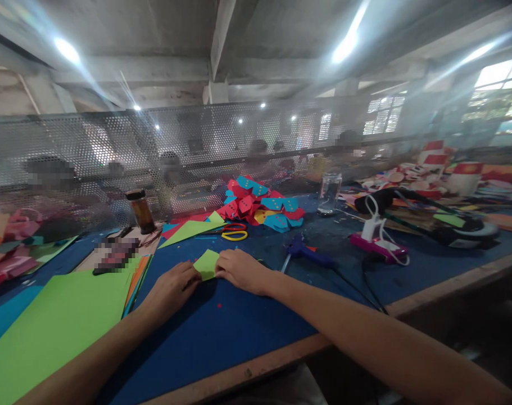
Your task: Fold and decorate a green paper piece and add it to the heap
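Between my two hands is a small piece of light green paper point(207, 264), close above the blue tabletop point(205, 349). My left hand point(175, 284) pinches its left edge with closed fingers. On the other side, my right hand point(241, 270) grips the right edge, its fingers curled over the paper. Just behind them lie scissors point(234, 232) with red and yellow handles, beside a larger green paper piece point(192, 228). A heap of folded red and blue paper shapes point(256, 202) sits farther back.
Green sheets point(66, 326) lie at the left, near a dark bottle point(141, 212). To the right are a blue glue gun point(310, 254) with its cord, a clear jar point(329, 194), a purple power strip point(377, 247) and a black headband-like device point(462, 228). A perforated metal screen point(188, 135) stands behind.
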Action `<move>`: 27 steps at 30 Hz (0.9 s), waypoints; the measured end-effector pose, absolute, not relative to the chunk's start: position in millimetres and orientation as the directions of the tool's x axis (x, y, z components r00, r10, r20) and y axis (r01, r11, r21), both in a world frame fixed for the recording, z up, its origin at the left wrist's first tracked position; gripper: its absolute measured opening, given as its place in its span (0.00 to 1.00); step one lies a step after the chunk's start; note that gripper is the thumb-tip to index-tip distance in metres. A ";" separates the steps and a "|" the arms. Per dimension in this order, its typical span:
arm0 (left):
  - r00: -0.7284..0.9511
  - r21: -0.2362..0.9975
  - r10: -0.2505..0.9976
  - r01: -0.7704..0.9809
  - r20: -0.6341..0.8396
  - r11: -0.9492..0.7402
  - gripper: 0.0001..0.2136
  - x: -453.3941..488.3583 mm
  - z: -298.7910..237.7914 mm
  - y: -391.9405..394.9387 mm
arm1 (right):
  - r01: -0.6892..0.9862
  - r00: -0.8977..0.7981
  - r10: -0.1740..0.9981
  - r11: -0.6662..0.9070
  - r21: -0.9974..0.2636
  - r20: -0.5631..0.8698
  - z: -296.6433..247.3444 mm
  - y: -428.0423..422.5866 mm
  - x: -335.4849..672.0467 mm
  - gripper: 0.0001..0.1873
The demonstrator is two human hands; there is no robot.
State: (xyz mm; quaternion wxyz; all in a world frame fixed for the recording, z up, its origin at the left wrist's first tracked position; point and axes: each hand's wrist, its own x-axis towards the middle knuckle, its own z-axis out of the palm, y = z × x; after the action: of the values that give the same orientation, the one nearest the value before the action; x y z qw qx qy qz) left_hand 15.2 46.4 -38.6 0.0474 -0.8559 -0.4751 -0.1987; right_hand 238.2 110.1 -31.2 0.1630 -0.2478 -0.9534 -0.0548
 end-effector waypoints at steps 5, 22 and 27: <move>0.466 0.091 0.790 0.837 0.398 -0.539 0.07 16.8 -37.9 46.2 | 0.509 -0.817 0.468 0.860 0.039 0.335 -32.9 110.9 237.7 0.11; 0.436 0.198 0.809 0.819 0.395 -0.538 0.07 8.0 -41.5 51.8 | 0.517 -0.807 0.485 0.856 0.007 0.337 -33.5 111.5 237.6 0.10; 0.363 0.272 0.864 0.843 0.350 -0.464 0.06 3.7 -41.0 56.3 | 0.554 -0.770 0.559 0.825 -0.109 0.307 -31.8 113.2 237.1 0.10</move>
State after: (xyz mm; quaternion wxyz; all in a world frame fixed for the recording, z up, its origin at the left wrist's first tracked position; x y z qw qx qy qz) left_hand 3.7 56.3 -41.0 -0.0229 -0.8251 -0.5172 -0.2262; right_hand 237.1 113.2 -31.8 0.1652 -0.2957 -0.9409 0.0061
